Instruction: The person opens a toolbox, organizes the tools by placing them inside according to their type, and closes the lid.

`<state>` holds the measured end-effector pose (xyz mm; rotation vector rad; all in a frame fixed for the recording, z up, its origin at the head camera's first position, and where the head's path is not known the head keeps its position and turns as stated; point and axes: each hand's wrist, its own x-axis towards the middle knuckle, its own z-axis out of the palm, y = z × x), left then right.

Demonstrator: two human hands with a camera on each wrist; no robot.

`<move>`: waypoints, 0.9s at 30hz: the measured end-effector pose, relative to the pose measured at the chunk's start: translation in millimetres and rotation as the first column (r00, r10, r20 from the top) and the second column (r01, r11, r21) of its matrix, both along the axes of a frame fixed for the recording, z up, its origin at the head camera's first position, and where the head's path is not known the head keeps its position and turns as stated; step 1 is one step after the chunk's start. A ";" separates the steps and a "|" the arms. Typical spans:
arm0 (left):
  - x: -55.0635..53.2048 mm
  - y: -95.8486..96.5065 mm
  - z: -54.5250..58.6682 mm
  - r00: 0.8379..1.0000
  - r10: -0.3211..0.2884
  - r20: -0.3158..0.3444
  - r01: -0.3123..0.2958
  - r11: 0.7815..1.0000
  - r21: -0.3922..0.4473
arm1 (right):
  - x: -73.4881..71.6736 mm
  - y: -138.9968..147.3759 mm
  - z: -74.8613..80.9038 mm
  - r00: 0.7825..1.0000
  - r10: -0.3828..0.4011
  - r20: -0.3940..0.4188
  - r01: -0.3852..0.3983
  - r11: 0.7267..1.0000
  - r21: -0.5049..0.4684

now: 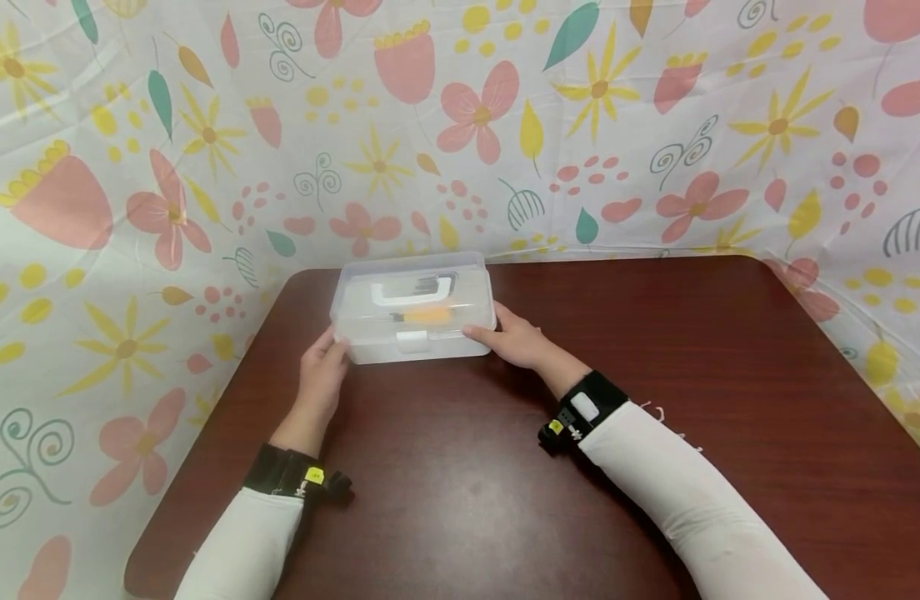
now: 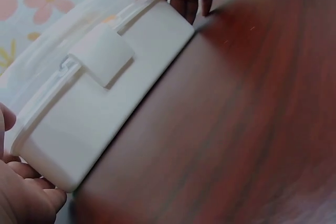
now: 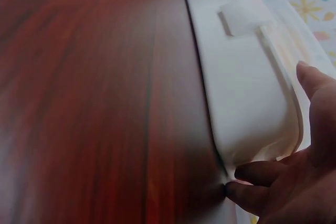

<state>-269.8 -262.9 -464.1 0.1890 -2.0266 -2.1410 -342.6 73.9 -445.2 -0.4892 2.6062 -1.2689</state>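
Observation:
A clear-lidded white plastic storage box is at the back of the table, its latch facing me and a white handle on the lid. Through the lid an orange item and several dark slim things show, too blurred to name. My left hand grips the box's left end; in the left wrist view its fingers curl at the lower corner. My right hand holds the right end, thumb over the lid's front edge and fingers at the lower corner. Whether the box is slightly raised, I cannot tell.
The dark red-brown wooden table reaches back to a flower-printed cloth hanging behind it and along its left side. Black straps with small devices are on both wrists, over white sleeves.

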 end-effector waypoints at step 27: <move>-9.5 -38.1 -3.3 0.960 0.250 0.124 -0.233 0.962 -0.140 | -26.1 -49.6 -9.1 0.993 0.093 0.070 -0.102 0.987 0.126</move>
